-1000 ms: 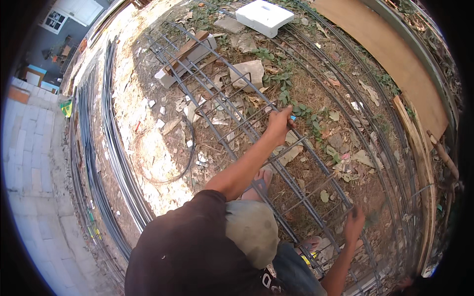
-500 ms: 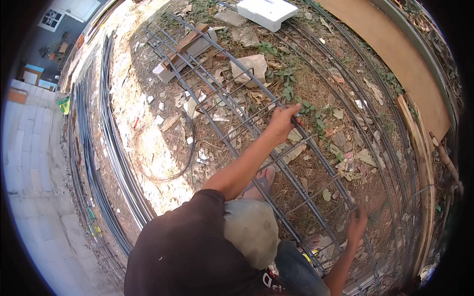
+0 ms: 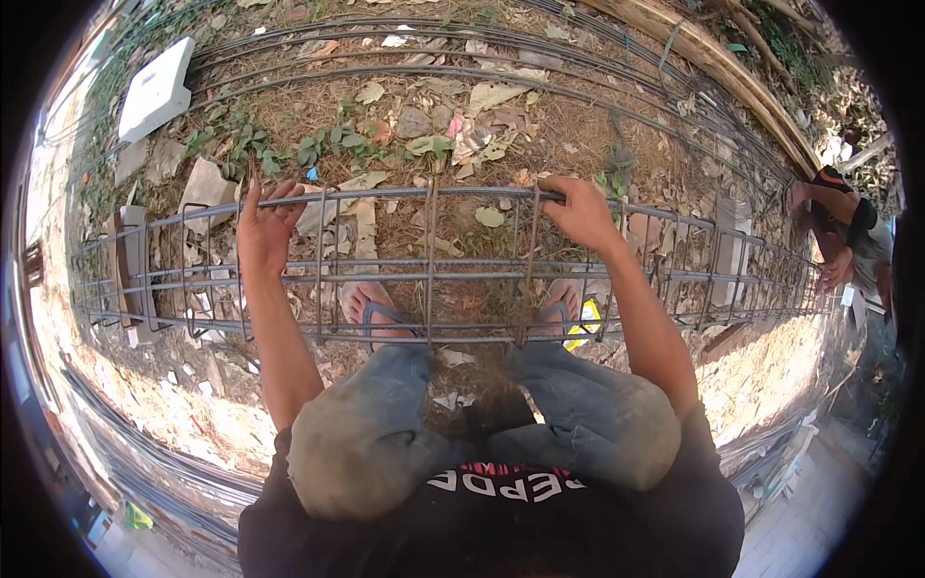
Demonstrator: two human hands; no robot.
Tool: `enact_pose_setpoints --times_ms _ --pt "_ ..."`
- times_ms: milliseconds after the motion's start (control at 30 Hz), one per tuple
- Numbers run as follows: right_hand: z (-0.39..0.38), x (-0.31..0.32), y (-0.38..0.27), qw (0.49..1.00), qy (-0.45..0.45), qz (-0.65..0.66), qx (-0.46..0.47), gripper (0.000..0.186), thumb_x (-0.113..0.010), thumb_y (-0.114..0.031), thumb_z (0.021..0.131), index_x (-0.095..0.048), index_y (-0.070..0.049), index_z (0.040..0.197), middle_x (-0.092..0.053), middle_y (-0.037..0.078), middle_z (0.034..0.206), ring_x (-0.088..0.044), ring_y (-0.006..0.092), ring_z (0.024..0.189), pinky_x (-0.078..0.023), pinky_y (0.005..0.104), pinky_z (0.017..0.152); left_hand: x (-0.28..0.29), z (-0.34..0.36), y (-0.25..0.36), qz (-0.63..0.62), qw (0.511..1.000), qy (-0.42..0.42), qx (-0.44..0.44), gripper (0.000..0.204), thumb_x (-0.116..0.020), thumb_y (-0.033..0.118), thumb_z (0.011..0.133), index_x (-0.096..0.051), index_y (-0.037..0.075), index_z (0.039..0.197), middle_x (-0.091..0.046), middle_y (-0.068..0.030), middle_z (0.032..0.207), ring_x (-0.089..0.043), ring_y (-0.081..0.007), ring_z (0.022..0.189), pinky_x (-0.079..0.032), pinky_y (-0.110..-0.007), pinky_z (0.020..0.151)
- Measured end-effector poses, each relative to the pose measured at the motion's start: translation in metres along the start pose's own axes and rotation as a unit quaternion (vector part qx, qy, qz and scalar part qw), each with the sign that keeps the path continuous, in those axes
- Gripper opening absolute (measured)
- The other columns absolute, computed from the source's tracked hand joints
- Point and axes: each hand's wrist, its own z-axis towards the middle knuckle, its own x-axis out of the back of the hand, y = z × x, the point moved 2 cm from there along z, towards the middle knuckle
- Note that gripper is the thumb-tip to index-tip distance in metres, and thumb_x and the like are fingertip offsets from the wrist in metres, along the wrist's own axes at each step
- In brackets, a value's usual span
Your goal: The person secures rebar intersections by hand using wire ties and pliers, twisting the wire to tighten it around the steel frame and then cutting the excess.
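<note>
A long rebar cage of steel bars and square wire stirrups lies crosswise in front of me, above my sandalled feet. My left hand is at its far top bar, palm up, with fingers loosely bent around the bar and the thumb sticking up beside a stirrup. Farther right, my right hand grips the same far bar from above next to another stirrup; its fingertips are hidden behind the bar. Between the hands, one stirrup crosses the bars.
White blocks sit under the cage, near both ends. A white foam piece lies at far left. Loose steel rods and a wooden plank stretch beyond. At right, another person's hand is near the cage's end.
My view has turned, so the cage now runs level across it. Both hands stay at its far bar, the right with a clearer grip. Another person has come into view at right.
</note>
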Motion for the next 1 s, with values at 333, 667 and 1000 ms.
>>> enact_pose_setpoints --times_ms 333,667,1000 --pt "0.0 0.003 -0.01 0.998 -0.055 0.014 0.002 0.051 -0.069 -0.03 0.073 -0.067 0.003 0.113 -0.069 0.022 0.102 -0.067 0.0336 0.091 -0.051 0.0404 0.082 0.001 -0.009 0.007 0.088 0.996 0.008 0.0 0.064 -0.058 0.042 0.098 -0.039 -0.009 0.132 -0.054 -0.025 0.131 -0.058 -0.0322 0.116 -0.048 -0.046 0.101" --pt "0.002 -0.006 -0.013 1.0 0.016 -0.006 -0.017 0.059 -0.072 -0.049 0.07 -0.073 0.0 0.103 -0.071 0.023 0.088 -0.07 0.0374 0.088 -0.053 0.0418 0.082 0.0 -0.007 0.009 0.085 0.996 0.008 0.011 0.067 -0.057 0.041 0.099 -0.035 -0.008 0.138 -0.055 -0.0253 0.131 -0.061 -0.0332 0.108 -0.051 -0.047 0.097" --pt "0.004 0.002 -0.024 0.998 -0.029 -0.013 -0.056 0.058 -0.07 -0.041 0.069 -0.072 0.0 0.109 -0.071 0.022 0.104 -0.068 0.037 0.098 -0.052 0.0426 0.09 -0.066 -0.048 0.057 0.71 0.679 0.088 -0.167 0.052 -0.065 0.047 0.092 -0.069 -0.004 0.1 -0.068 -0.0173 0.076 -0.064 -0.0284 0.068 -0.05 -0.04 0.066"
